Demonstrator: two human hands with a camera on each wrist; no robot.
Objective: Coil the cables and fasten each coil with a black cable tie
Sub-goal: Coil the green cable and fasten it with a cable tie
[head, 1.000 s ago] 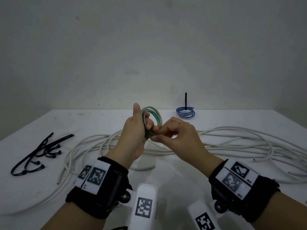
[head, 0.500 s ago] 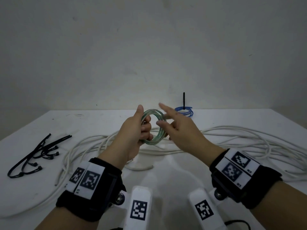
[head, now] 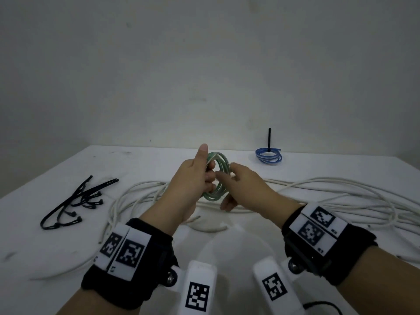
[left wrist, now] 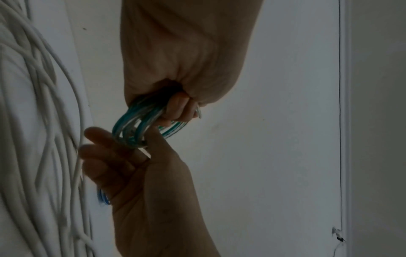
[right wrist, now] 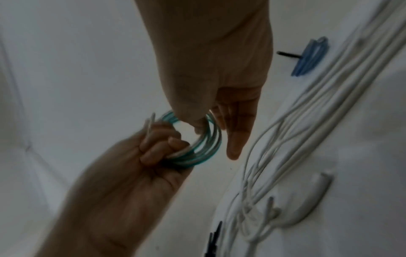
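Observation:
My left hand grips a small green-and-white cable coil above the table, thumb pointing up. The curled left fingers pass through the ring. My right hand touches the coil's right side: its thumb reaches into the ring and its straight fingers lie outside. In the wrist views the coil sits between both hands. Several loose black cable ties lie at the left. A blue coil, fastened with an upright black tie, rests at the back.
A long white cable sprawls in loose loops across the white table, under and around both hands. A short curved white piece lies near me. A grey wall stands behind the table's far edge.
My right hand pinched at the coil, then spread its fingers off it, and now lies against the coil's right side again. The left hand has kept its grip throughout.

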